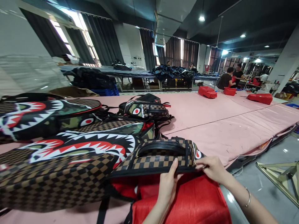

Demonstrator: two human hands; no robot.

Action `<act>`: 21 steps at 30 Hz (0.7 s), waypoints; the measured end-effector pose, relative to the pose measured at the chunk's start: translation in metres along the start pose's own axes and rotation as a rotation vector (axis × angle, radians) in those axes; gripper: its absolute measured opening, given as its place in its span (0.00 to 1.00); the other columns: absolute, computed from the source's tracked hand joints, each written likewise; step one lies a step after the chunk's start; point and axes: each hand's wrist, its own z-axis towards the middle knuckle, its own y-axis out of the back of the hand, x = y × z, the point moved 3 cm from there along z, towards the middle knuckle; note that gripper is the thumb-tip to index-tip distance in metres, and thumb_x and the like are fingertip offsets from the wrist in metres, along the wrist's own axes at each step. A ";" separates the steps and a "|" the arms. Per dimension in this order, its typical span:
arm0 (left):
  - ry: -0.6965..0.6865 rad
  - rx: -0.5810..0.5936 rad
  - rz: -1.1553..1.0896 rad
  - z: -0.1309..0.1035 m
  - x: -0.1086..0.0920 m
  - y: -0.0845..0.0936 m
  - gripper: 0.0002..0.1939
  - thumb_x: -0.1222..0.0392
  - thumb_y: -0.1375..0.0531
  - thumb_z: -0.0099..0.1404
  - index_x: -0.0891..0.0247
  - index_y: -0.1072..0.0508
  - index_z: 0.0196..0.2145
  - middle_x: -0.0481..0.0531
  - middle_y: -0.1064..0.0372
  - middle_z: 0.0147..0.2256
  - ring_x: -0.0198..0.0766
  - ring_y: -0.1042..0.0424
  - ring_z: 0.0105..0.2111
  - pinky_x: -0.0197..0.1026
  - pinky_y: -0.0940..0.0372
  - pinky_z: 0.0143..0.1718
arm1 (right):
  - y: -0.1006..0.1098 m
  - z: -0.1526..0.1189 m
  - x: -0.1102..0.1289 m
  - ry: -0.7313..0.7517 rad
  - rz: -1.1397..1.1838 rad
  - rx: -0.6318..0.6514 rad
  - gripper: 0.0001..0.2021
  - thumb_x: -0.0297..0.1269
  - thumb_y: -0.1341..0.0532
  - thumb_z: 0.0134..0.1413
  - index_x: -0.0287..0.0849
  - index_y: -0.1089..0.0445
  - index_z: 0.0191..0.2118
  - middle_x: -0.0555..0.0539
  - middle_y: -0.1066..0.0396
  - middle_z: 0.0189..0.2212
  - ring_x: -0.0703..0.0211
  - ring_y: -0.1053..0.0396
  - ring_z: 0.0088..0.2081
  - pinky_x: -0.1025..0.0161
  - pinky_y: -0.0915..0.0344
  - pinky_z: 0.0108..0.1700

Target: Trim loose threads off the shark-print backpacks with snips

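Note:
A brown-and-black checkered bag (161,161) with a black handle lies at the front, its red lining (187,202) spread out toward me. My left hand (168,183) grips the bag's dark edge, thumb on the checkered outside and fingers hidden under the edge. At the bag's right corner, beside a red-and-white eye print, my right hand (211,168) is closed in a pinch; what lies between its fingertips is too small to make out. A bracelet circles the right wrist.
Checkered bags with shark-mouth prints (93,149) crowd the left of the pink-covered table (210,124). A smaller bag (147,109) lies beyond. Red bags (260,98) sit at the far edge. People (225,79) are behind; a metal frame (282,179) stands right.

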 end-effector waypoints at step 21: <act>0.001 0.031 -0.016 -0.007 0.009 0.012 0.27 0.54 0.35 0.50 0.61 0.34 0.47 0.55 0.27 0.41 0.47 0.28 0.41 0.48 0.29 0.38 | 0.006 -0.002 -0.002 -0.204 -0.015 -0.045 0.12 0.35 0.47 0.55 0.43 0.40 0.46 0.46 0.31 0.39 0.58 0.32 0.40 0.62 0.36 0.43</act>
